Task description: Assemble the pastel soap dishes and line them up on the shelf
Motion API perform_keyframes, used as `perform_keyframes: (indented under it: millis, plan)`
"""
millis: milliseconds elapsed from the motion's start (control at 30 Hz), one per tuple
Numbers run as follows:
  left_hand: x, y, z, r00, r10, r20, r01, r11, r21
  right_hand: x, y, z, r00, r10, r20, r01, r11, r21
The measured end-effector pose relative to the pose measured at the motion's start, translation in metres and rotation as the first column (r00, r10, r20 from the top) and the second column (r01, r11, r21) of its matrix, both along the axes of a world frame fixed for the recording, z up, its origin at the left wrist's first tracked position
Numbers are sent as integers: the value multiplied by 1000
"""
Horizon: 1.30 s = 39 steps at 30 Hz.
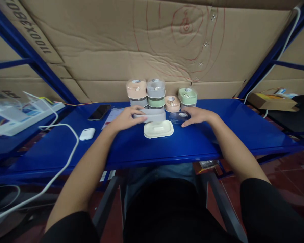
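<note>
Gripping grey box [149, 115] with left hand [125, 118] | right hand [194, 116] pinching clear lid [180, 117] | best kept level over cream lid [158, 129]

Lighting is dim and even, coming from above and in front. The blue surface [218, 135] shows soft sheen along its near edge and faint shadows beside the containers. Wide-angle distortion bends the blue frame [27, 54] at both top corners. Lower corners are dark. Focus is slightly soft throughout.
</note>
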State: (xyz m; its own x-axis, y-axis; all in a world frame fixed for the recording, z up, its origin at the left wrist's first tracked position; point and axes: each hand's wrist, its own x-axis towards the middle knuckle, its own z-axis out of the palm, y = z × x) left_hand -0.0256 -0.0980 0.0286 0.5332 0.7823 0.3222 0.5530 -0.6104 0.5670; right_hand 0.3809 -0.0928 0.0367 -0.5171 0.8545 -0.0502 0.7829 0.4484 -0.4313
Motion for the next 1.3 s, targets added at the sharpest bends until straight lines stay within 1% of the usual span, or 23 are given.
perform_keyframes:
  millis: [100, 167, 233, 333, 400, 467, 633, 800, 967, 1033, 1167, 1233, 1300]
  plan:
    - [-15, 4, 6, 990, 131, -56, -129, 991, 38, 2, 0, 1, 997, -34, 64, 34, 999, -2]
    - [-19, 6, 6, 978, 170, -120, -166, 985, 40, 2, -1, 2, 997, -42, 70, 43, 999, -19]
    - [-20, 8, 6, 969, 164, -187, -165, 986, 14, -1, -3, 4, 997, -44, 58, 45, 999, -8]
    - [-21, 11, 4, 946, 146, -288, -154, 988, -6, -9, -8, 5, 999, -33, 32, 32, 998, 49]
    - [-22, 14, 3, 928, 140, -345, -150, 989, -2, -15, -11, 3, 999, -16, 45, 14, 999, 51]
    - [-25, 16, 1, 921, 132, -367, -143, 990, -3, -19, -12, 2, 997, -7, 79, 5, 999, 34]
    - [-28, 16, 0, 928, 119, -353, -140, 990, -34, -17, -13, 3, 993, -19, 118, 19, 1000, -5]
    - [-18, 5, 5, 938, 52, -342, -81, 994, -69, -11, -10, 4, 991, -34, 131, 35, 999, -6]
    - [-5, -1, 5, 962, -15, -272, -5, 997, -71, -2, -7, 7, 975, -140, 175, 147, 989, -32]
    - [-4, -1, 6, 967, -27, -254, 9, 998, -70, 2, -6, 8, 970, -156, 188, 163, 986, -25]
    - [-3, -3, 8, 986, -38, -164, 33, 999, -30, 5, -3, 7, 971, -150, 184, 154, 988, -7]
    - [2, -8, 9, 994, -52, -94, 53, 998, 14, 4, -2, 6, 972, -145, 185, 148, 989, -2]
    - [12, -15, 7, 994, -83, -65, 86, 995, 52, 4, -2, 6, 972, -140, 186, 142, 990, 5]
